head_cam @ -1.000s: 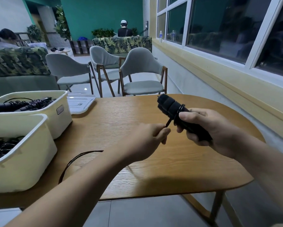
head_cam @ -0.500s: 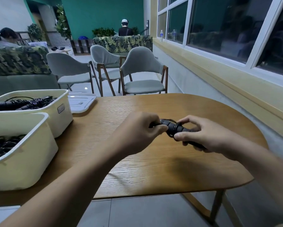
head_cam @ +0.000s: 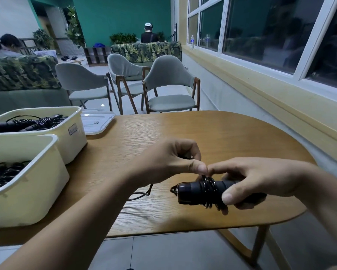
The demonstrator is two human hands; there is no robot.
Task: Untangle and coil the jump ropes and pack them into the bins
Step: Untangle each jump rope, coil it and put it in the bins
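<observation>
Gripped paired black jump rope handles [head_cam: 197, 191] in right hand [head_cam: 261, 180], just over wooden table [head_cam: 222, 137]. Pinched cord [head_cam: 209, 182] with left hand [head_cam: 167, 162] directly above wraps round handles. Trailed slack [head_cam: 142, 194] tableward beneath left wrist.

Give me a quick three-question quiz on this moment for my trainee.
1. True or false: the right hand grips the black handles above the table.
2. What does the left hand pinch? A) the thin cord B) a pen C) a spoon
3. How many bins on the table hold ropes?
Key: 1 true; 2 A; 3 two.
</observation>
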